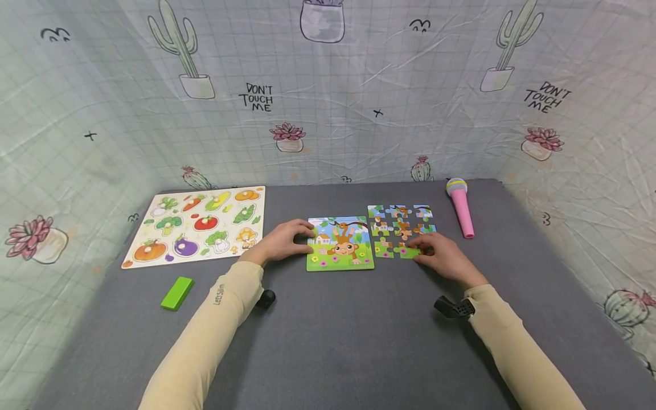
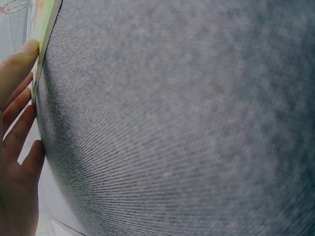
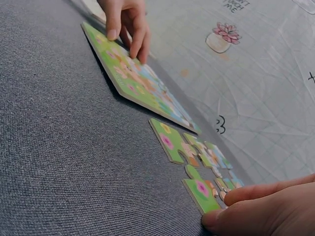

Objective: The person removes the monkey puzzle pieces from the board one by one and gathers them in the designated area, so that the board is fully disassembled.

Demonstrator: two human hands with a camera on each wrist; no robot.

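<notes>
A square monkey picture board point(image 1: 340, 244) lies flat in the middle. My left hand point(image 1: 285, 241) rests at its left side, thumb and fingers fairly straight and touching the edge and top. In the left wrist view, the left hand point(image 2: 22, 118) lies along the board's thin edge point(image 2: 47, 37). To the right, jigsaw pieces point(image 1: 384, 248) with the same monkey picture lie in loose rows, small gaps between them. At the lower right of these, my right hand point(image 1: 443, 256) has curled fingers, thumb and forefinger pinching at a green-edged puzzle piece point(image 3: 201, 192); the hand partly covers the bottom row.
A white board with pictured vegetables point(image 1: 176, 219) lies at the back left. In front of it is a green block point(image 1: 177, 293). A pink toy microphone point(image 1: 462, 209) lies at the back right. A printed cloth point(image 1: 348, 85) hangs behind the grey table point(image 1: 353, 341).
</notes>
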